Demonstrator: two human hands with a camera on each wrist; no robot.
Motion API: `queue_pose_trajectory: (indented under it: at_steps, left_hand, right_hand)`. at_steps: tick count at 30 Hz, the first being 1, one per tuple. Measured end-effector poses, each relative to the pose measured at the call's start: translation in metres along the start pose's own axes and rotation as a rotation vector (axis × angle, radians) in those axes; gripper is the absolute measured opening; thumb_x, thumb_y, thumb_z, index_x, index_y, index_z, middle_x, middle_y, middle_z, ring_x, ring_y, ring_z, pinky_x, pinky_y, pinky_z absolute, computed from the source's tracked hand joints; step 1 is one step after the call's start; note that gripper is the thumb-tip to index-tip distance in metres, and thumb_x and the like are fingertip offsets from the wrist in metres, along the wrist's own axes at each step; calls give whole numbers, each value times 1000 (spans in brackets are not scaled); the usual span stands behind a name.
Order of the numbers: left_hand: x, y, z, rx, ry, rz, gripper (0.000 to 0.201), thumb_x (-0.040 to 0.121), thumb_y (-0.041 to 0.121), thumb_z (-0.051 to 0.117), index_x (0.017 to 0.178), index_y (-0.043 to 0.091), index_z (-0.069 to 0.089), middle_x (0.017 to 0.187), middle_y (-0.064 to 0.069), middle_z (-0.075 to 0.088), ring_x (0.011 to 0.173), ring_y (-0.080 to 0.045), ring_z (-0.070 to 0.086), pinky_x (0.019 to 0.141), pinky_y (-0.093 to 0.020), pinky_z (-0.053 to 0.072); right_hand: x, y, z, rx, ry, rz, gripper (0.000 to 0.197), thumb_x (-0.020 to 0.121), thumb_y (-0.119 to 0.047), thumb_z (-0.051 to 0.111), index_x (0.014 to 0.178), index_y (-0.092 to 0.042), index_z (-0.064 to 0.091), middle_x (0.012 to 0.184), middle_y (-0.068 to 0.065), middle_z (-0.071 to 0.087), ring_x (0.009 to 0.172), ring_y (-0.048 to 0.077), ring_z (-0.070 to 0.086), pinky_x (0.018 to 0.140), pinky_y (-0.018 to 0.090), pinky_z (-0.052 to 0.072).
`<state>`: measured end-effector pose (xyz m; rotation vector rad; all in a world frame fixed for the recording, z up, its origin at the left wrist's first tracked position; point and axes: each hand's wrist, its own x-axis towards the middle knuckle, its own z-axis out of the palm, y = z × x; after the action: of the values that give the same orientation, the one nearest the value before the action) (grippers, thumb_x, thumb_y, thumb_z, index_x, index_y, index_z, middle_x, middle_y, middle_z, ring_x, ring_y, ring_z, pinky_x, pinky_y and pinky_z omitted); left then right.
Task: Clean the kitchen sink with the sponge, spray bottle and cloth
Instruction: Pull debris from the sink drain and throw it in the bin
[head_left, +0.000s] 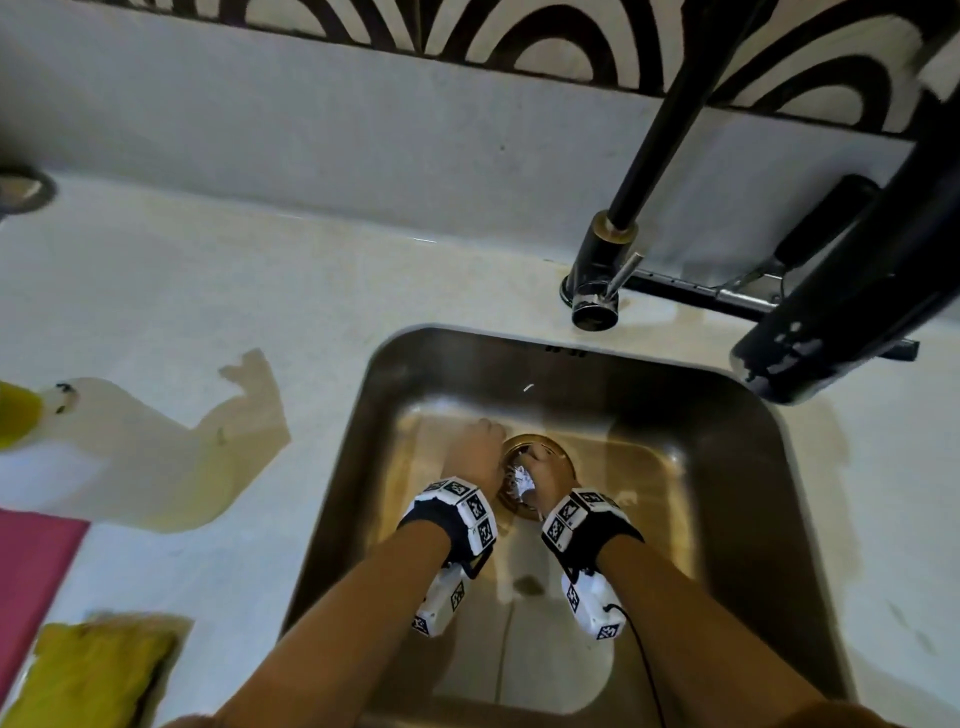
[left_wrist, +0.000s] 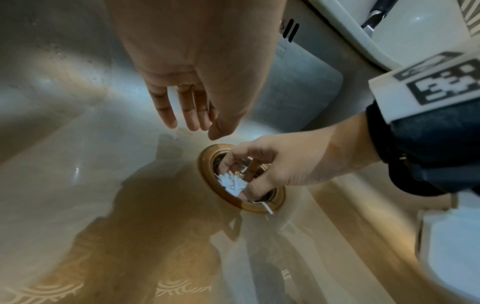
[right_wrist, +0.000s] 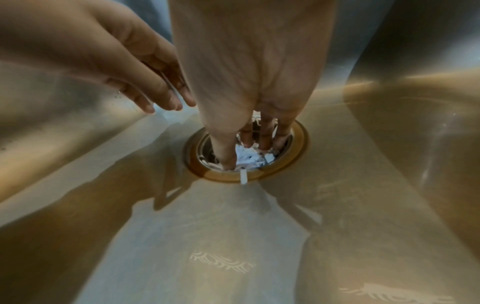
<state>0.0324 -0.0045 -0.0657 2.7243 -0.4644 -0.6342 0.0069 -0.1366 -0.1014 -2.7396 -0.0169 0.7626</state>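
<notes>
Both of my hands are down in the steel sink at its brass-ringed drain. My right hand reaches into the drain strainer, with thumb and fingers curled round white paper scraps. One white strip lies over the drain ring. My left hand hovers just left of the drain with relaxed fingers and holds nothing. In the head view the right hand and left hand sit side by side. On the counter at left lie the white spray bottle, a yellow sponge and a pink cloth.
A black faucet rises behind the sink, and its spout hangs over the back right corner. A black rack runs along the wall at right. White counter surrounds the sink. A round metal thing sits far left.
</notes>
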Motion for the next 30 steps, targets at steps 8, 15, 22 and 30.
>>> queue_pose_trajectory:
  at_steps: [8,15,22,30]
  left_hand:
    - [1,-4,0,-13,39,20,51,88,11,50,137,14,35,139,-7,39,128,-25,37,103,-38,40]
    - [-1,-5,-6,-20,38,13,55,88,10,51,140,12,33,142,-8,36,130,-26,37,105,-38,38]
    - [6,-7,-15,-77,66,36,57,85,3,53,138,15,36,139,-6,39,128,-25,41,103,-38,41]
    - [20,10,-22,-172,133,-43,34,94,24,51,122,7,46,124,-13,52,114,-29,52,96,-39,46]
  right_hand:
    - [4,-3,9,30,-24,55,39,84,-9,64,122,-6,56,130,11,51,119,27,50,97,31,39]
    - [3,1,8,73,-37,110,24,90,-11,57,110,-1,65,113,17,64,108,29,60,92,30,45]
    - [5,22,-28,36,140,73,24,88,1,52,108,-4,65,113,13,61,106,26,56,86,28,42]
    - [4,25,-28,89,106,14,29,86,1,56,115,-3,61,119,10,49,113,27,54,93,26,41]
